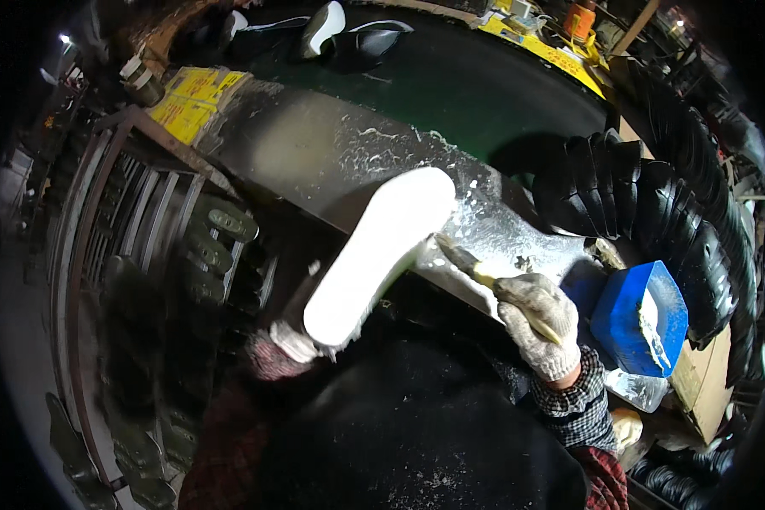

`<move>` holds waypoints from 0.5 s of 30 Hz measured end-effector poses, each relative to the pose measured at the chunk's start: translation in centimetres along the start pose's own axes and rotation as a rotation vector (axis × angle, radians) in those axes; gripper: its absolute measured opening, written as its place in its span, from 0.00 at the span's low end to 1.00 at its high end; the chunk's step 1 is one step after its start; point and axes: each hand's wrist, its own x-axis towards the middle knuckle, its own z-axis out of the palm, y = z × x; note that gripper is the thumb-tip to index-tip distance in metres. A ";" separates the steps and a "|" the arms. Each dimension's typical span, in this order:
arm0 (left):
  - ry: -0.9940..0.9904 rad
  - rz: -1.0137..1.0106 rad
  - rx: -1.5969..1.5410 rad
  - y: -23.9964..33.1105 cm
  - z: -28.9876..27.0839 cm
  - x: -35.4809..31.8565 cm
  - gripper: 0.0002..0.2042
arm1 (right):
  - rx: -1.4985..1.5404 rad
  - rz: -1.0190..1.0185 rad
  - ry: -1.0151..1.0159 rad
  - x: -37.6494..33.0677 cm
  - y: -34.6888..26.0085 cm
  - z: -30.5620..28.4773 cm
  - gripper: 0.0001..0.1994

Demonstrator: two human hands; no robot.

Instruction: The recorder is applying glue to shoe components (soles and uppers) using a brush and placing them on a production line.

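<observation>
Dim workshop clutter rings a metal bench (314,153) smeared with white glue, set before a dark green belt (467,85). At the middle, the right hand (537,323), in a speckled knit glove, is clenched around a yellow-handled brush (484,276) whose bristle end touches the edge of a white sole (381,255). That sole is held up over the bench's near edge, tilted, its broad face toward the camera, heel end low and toe end high to the right. The left hand (291,342) grips it from below at the lower end; only a gloved bit and a plaid cuff show, the fingers mostly hidden behind the sole.

Just right of the right hand sits a blue tub (637,319), glue streaked on its rim. Beyond it a long curved row of black soles (654,212), stacked on edge, bends along the right side. On the belt, far back, lie black-and-white shoes (340,34). Left of the bench stands a metal rack (144,255) holding dark soles.
</observation>
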 end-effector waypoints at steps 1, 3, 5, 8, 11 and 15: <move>0.154 0.071 0.132 1.2 0.7 0.3 0.39 | 0.021 0.029 0.054 -0.6 0.4 -0.3 0.12; 0.363 0.089 -0.018 3.9 6.0 4.7 0.32 | -0.014 0.083 0.157 -1.7 1.3 -0.9 0.11; 0.309 0.220 0.405 7.0 6.2 7.7 0.28 | -0.046 0.057 0.187 -2.3 0.9 -1.6 0.11; 0.565 0.491 0.273 9.0 9.7 12.1 0.28 | -0.057 0.032 0.231 -4.1 0.6 -3.2 0.11; 0.346 0.572 0.479 8.7 12.0 15.2 0.26 | -0.034 0.020 0.307 -6.2 0.3 -5.0 0.11; 0.197 0.606 1.489 2.8 12.3 26.7 0.21 | -0.093 0.015 0.464 -10.9 -0.5 -6.9 0.14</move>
